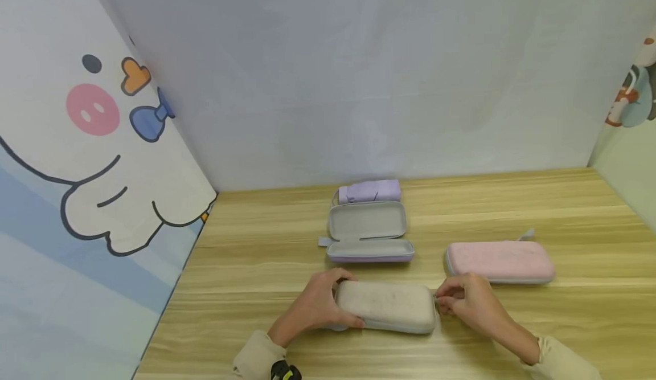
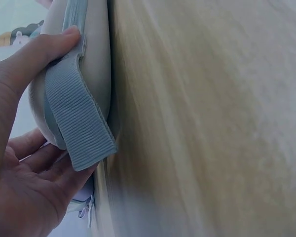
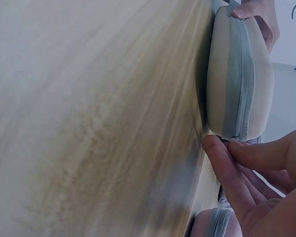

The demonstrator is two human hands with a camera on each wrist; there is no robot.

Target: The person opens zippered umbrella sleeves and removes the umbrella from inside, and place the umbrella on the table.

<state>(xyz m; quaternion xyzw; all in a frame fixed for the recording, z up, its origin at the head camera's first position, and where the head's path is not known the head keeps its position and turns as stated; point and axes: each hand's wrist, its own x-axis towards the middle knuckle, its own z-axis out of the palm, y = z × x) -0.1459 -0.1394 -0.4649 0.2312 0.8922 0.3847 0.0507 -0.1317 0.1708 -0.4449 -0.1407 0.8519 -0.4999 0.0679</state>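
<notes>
A cream hard-shell zip case (image 1: 386,306) lies on the table near the front, its lid down. My left hand (image 1: 319,305) grips its left end, thumb on the near side and fingers round the far side. In the left wrist view a grey-blue ribbed strap (image 2: 81,113) hangs from that end, beside the thumb. My right hand (image 1: 474,306) is at the opposite end, thumb and forefinger pinching the zipper pull, which is mostly hidden by the fingertips. The grey zipper band (image 3: 240,79) runs along the case's side in the right wrist view.
Behind the cream case, a purple case (image 1: 370,257) lies opened with its grey lining showing. A folded lilac umbrella (image 1: 371,191) is behind that. To the right lies a closed pink case (image 1: 502,260). Fabric walls (image 1: 359,84) border the wood-grain table (image 1: 246,243).
</notes>
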